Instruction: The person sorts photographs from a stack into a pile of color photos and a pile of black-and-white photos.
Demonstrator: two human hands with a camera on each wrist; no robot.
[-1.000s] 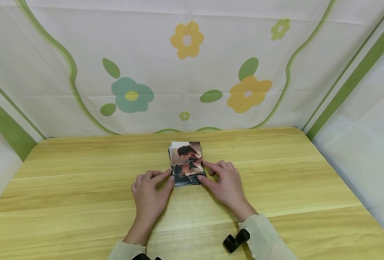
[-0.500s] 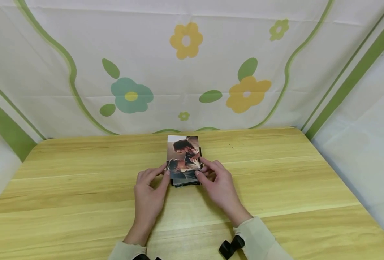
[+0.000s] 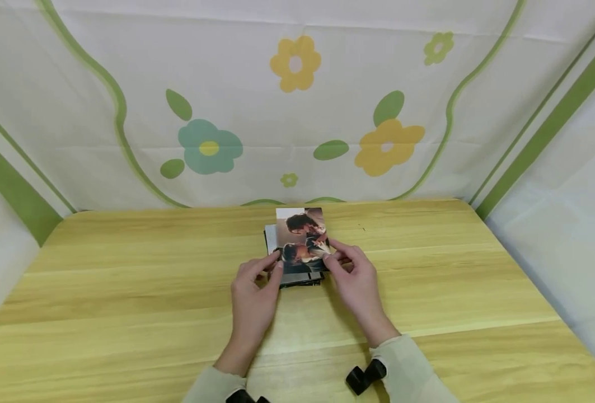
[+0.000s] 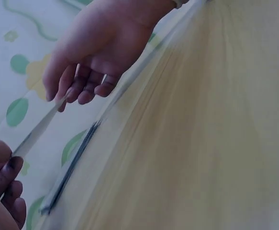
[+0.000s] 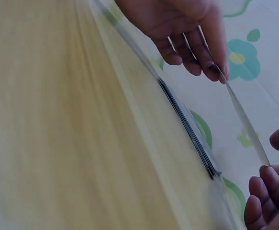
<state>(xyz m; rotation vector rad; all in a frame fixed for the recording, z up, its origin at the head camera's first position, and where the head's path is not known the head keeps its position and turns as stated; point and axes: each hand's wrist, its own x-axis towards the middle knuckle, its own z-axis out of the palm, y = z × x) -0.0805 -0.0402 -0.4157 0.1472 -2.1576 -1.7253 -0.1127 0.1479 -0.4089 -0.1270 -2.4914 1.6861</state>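
My sleeves (image 3: 410,366): pale, at the bottom of the frame.
My left hand (image 3: 256,296): lower centre, pinching the photo (image 3: 303,238) by its left edge.
My right hand (image 3: 360,284): just right of centre, pinching its right edge.
The photo: mid-frame, picture side up, held clear above the stack (image 3: 302,279).
The stack: partly hidden beneath, on the desk (image 3: 126,285).
Flowered cloth (image 3: 257,84): upper half, behind.
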